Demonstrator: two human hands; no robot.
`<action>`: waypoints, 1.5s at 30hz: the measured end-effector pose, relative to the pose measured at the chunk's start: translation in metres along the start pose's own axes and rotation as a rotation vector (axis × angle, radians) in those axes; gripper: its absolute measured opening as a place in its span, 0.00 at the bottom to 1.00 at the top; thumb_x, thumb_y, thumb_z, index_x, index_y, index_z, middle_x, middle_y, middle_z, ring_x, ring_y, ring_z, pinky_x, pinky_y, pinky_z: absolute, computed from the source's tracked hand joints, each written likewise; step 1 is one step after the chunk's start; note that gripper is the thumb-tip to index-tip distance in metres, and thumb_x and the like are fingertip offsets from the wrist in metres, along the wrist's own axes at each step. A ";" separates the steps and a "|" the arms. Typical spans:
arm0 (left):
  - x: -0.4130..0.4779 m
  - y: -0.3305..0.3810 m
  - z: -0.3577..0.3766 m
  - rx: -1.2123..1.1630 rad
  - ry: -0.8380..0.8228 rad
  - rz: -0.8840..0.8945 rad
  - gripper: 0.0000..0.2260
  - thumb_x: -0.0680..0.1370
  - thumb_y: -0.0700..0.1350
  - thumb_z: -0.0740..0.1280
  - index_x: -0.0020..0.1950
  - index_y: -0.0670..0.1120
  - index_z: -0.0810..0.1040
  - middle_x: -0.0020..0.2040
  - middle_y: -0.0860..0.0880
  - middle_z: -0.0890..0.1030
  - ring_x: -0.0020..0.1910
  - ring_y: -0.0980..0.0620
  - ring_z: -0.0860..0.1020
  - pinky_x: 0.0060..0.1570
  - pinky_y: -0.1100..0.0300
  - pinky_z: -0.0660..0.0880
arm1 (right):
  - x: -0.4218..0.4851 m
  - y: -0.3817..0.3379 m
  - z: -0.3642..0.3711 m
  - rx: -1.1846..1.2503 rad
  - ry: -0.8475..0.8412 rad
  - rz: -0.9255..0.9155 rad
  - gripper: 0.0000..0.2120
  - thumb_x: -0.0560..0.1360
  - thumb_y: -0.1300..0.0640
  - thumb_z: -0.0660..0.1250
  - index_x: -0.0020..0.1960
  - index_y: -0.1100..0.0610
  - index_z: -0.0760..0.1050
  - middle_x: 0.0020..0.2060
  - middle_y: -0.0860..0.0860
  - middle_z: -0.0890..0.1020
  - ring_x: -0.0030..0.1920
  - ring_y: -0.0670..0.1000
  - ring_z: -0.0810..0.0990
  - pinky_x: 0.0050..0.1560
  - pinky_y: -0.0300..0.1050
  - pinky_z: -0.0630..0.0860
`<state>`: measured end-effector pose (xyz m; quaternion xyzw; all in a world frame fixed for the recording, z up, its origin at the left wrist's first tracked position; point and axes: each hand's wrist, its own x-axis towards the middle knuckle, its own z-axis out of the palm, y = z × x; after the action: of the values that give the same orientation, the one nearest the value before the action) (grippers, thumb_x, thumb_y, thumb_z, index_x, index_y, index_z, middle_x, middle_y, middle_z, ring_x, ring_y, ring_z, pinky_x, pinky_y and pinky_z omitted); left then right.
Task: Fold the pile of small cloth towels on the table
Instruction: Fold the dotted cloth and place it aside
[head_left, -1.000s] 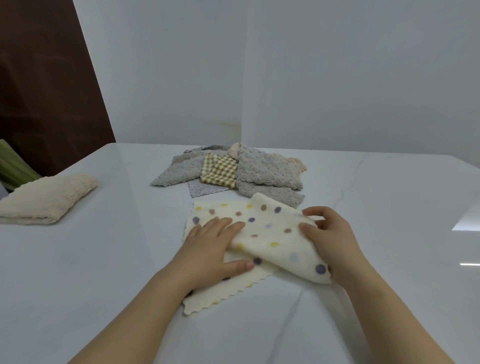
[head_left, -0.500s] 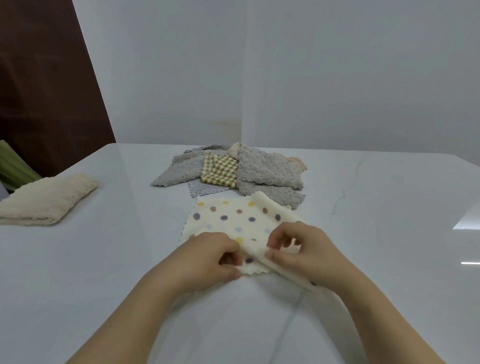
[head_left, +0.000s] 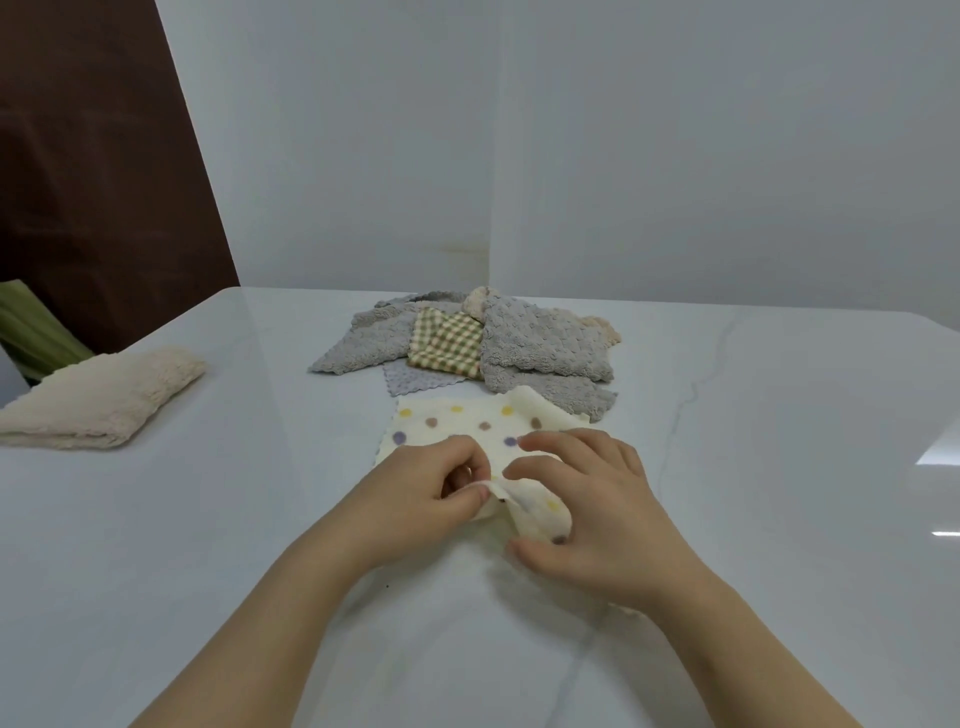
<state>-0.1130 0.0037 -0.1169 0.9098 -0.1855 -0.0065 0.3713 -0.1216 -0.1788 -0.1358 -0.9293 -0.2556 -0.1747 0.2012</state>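
both hands (head_left: 524, 499) pinch dotted towel (head_left: 467, 423) edge, pile (head_left: 519, 348) behind.

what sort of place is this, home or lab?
Likely a home room, possibly a staged setup: glossy white marble-look table, plain white walls, a pile of small towels.

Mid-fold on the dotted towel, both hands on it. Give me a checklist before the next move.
1. Left hand pinches the dotted towel at its edge: ok.
2. Right hand grips the towel's folded part: ok.
3. Far half of the towel flat on the table: ok.
4. Edges lined up under the hands: cannot tell, hidden.
5. Towel apart from the pile: not ok, its far right corner meets a grey towel.
6. The folded beige towel lies apart at the left: ok.
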 end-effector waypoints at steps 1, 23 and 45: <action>0.000 0.000 0.001 0.006 0.020 0.009 0.09 0.76 0.44 0.65 0.38 0.56 0.71 0.32 0.55 0.73 0.32 0.62 0.70 0.37 0.71 0.65 | 0.000 -0.003 0.003 -0.040 0.038 0.008 0.18 0.59 0.40 0.61 0.47 0.43 0.75 0.52 0.42 0.80 0.55 0.46 0.68 0.54 0.39 0.58; 0.002 -0.024 -0.020 -0.048 0.216 -0.259 0.05 0.78 0.44 0.62 0.46 0.52 0.75 0.38 0.53 0.79 0.35 0.61 0.74 0.35 0.64 0.66 | -0.002 0.032 -0.023 0.309 -0.103 0.436 0.11 0.75 0.57 0.63 0.36 0.45 0.72 0.33 0.43 0.77 0.38 0.47 0.74 0.35 0.31 0.66; 0.002 -0.029 -0.029 -0.027 0.363 -0.297 0.07 0.78 0.46 0.62 0.40 0.54 0.73 0.35 0.55 0.77 0.36 0.60 0.72 0.33 0.63 0.65 | 0.001 0.032 -0.030 0.873 0.133 0.658 0.07 0.71 0.63 0.69 0.42 0.50 0.80 0.36 0.50 0.79 0.36 0.50 0.77 0.39 0.41 0.74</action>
<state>-0.0974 0.0420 -0.1151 0.9083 0.0203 0.0999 0.4058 -0.1098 -0.2174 -0.1186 -0.7774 0.0131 -0.0387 0.6277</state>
